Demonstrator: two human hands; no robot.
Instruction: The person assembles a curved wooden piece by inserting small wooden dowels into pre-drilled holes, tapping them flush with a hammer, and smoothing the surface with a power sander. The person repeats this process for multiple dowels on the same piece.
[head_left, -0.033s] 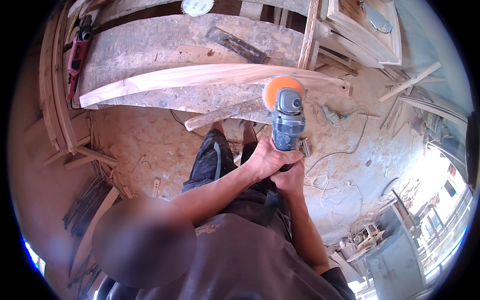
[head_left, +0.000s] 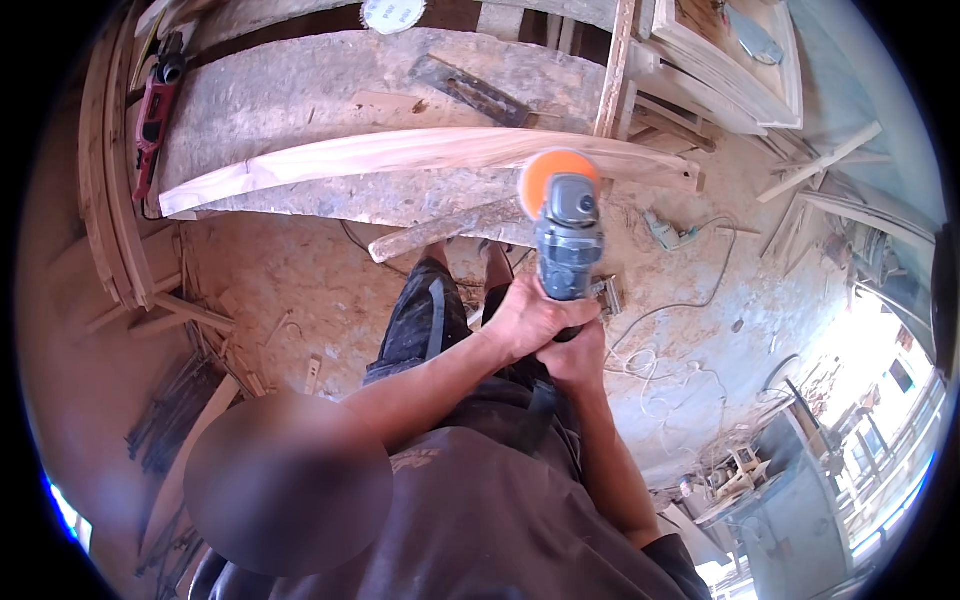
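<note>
Both my hands are wrapped round a grey and black power sander point(head_left: 572, 240) with an orange round pad point(head_left: 556, 172). My left hand point(head_left: 532, 318) grips its body just behind the head. Lower down, my right hand point(head_left: 577, 358) is closed on the rear of the handle. The pad overlaps the right part of a pale curved wooden board point(head_left: 350, 158); whether it touches the wood I cannot tell. That board lies across a rough, worn workbench point(head_left: 270, 90). A wooden stick point(head_left: 440, 230) rests at the bench's near edge, its right end partly behind the sander.
A red and black power tool point(head_left: 154, 125) lies at the bench's left end beside long planks point(head_left: 100, 180). Farther back are a dark flat metal tool point(head_left: 470, 88) and a white sanding disc point(head_left: 393, 13). A cable point(head_left: 712, 285) and a teal tool point(head_left: 668, 232) lie on the floor at right.
The sander and both my hands have shifted slightly to the left. The curved board has stayed in place.
</note>
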